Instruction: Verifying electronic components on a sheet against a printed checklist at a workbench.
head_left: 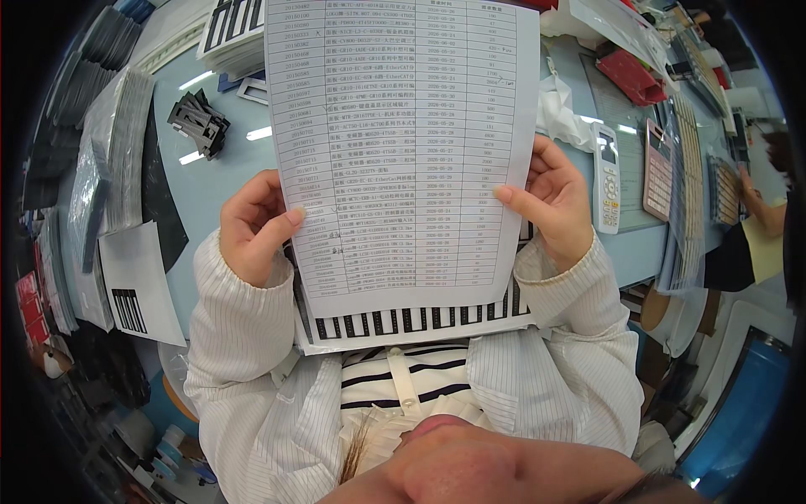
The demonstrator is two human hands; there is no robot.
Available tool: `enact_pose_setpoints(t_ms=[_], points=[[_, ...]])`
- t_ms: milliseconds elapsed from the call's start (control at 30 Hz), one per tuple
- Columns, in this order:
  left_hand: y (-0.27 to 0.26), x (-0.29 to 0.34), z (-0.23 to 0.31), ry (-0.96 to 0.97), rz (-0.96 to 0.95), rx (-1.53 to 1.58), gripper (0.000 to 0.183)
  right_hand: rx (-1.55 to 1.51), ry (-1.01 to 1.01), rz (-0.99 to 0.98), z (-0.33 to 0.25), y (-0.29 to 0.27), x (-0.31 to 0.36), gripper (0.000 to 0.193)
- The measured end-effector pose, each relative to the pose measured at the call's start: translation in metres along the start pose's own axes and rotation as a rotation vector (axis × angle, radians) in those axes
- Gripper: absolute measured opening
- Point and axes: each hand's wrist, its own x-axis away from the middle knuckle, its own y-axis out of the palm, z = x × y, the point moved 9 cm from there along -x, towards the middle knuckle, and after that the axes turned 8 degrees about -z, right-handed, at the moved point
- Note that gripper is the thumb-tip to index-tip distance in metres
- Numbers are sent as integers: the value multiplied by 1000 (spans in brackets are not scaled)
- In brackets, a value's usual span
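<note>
A white sheet (390,181) printed with a table of text, with a few handwritten marks, is held up in front of me. My left hand (254,231) pinches its left edge, thumb on the front and fingers behind. On the opposite edge my right hand (554,206) grips the same way, its thumb lying over the print. Below the paper, near my chest, shows the lower part of a white sheet with black bar-shaped pieces (420,321); how it is supported is hidden.
Small black frame-like parts (198,123) lie in a pile on the blue-grey table (243,155). A stack of printed sheets (233,42) stands behind them. To the right are a white handset (606,178), a pink calculator (658,172), a red pouch (631,77) and another person's arm (756,202).
</note>
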Motion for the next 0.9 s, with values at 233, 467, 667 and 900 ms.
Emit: enact_pose_setpoints(t_ms=[233,467,667,900], points=[[2,-1,2,4,-4,9,27,-4,6,8,-1,0,0,51],[5,-1,3,50,-64,58,26,3,-21,-26,-1,1,0,47],[-4,-1,6,52,-31,-36,26,-36,30,-57,-1,6,2,52],[-16,2,9,63,130,-86,27,-56,89,-147,5,16,3,53]])
